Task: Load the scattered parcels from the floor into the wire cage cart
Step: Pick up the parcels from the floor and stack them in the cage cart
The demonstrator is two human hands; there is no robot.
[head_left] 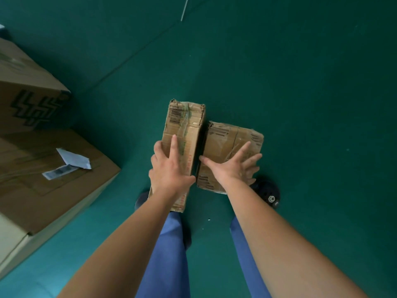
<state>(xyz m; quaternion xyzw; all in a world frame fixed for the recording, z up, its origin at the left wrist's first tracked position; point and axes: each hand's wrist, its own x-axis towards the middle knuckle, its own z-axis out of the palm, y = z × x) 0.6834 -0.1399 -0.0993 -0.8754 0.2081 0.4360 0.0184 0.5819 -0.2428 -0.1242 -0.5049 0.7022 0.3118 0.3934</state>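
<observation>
While there's print all over these boxes, almost none of it is actually readable: the narrow parcel (182, 134) has a barcode label near its far end and a strip of red lettering down its right edge, too smeared to make out, and the squarer parcel (232, 145) has dark bar-like markings along its edges under shiny clear tape, also illegible. Both sit side by side on the green floor (300, 93), touching or nearly so along their long sides, right in front of the person's feet. Off to the left are two big cartons, the upper carton (28, 89) with a bold black zigzag logo I can't name, the lower carton (53, 186) with a torn white label (68, 164) peeling off its top; both run out of the picture. The wire cage cart isn't visible anywhere. A black shoe (268, 194) with a little white paw print pokes out by the squarer parcel; the other foot is mostly hidden under the narrow one. Left hand (169, 168) lies over the narrow parcel's near half, fingers wrapping its left edge, thumb at the right edge, so it's gripping it. Right hand (236, 166) is spread wide and flat on the squarer parcel's top, fingers fanned, not closed around anything. Both forearms are bare and stretched forward, blue trousers below.
</observation>
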